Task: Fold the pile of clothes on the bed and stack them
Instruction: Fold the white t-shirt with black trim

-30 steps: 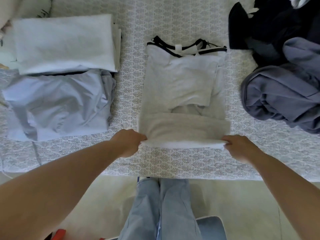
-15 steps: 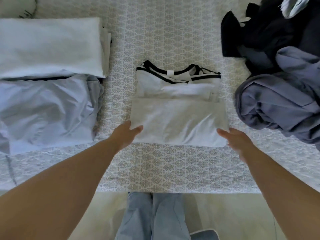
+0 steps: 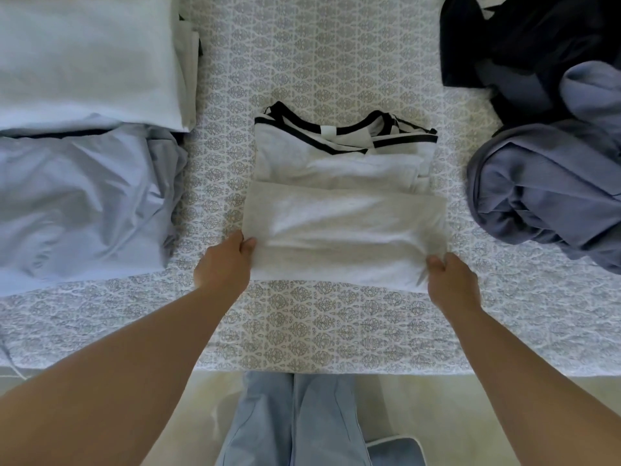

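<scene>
White cotton cloth with black trim was between the two hands: the left hand [image 3: 224,264] pinched the near left corner of the white T-shirt [image 3: 342,230], thumb on top and fingers under the edge, and the right hand [image 3: 450,280] gripped the near right corner in the same way, fingers curled into the fabric. The shirt lay in the middle of the bed [image 3: 302,314], its lower part doubled up over the body, while the black collar at the far end was not covered; I judged that this garment was about half folded and needed one more fold before it could go on a stack. To the left, well apart from the shirt, lay a folded light blue garment [image 3: 80,206] and, just behind it and touching it, a folded pale sheet-like piece [image 3: 87,58], so some items seemed already done. To the right the pile of unfolded clothes [image 3: 544,183] was waiting, a grey-blue piece in front and dark navy ones [image 3: 510,38] behind. From this I estimated the task was somewhere near the middle, with several pieces left to fold and stack.
</scene>
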